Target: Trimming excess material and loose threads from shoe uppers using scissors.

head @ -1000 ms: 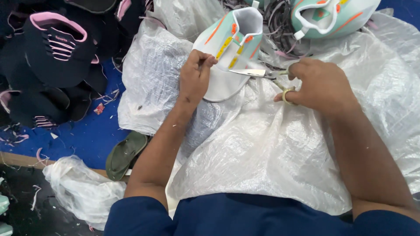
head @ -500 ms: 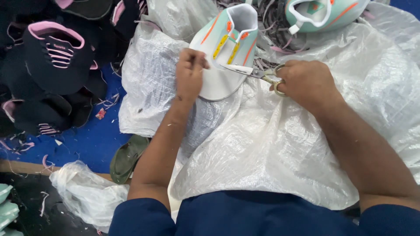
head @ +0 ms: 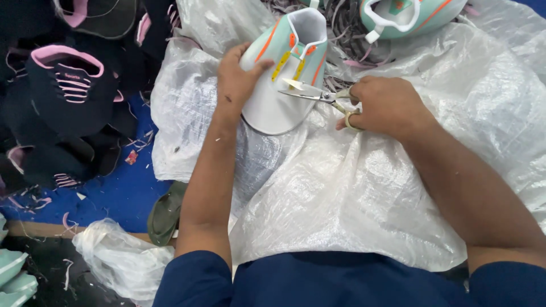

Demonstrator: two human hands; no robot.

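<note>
My left hand (head: 238,79) grips a mint-green shoe upper (head: 284,79) with orange trim and yellow lace tabs, holding it by its left side over a white woven plastic sheet (head: 352,193) on my lap. My right hand (head: 387,107) holds small scissors (head: 310,94); their open blades point left and touch the upper near the lace tabs.
A second mint-green upper (head: 406,16) lies at the top right beside a heap of grey trimmings (head: 341,25). Black uppers with pink collars (head: 68,85) are piled at the left on a blue floor (head: 122,190). A green sandal (head: 165,213) and a clear plastic bag (head: 119,258) lie at the lower left.
The view has drawn closer. My left hand has turned the upper more upright, and my right hand has brought the scissors left onto the lace area with the blades open.
</note>
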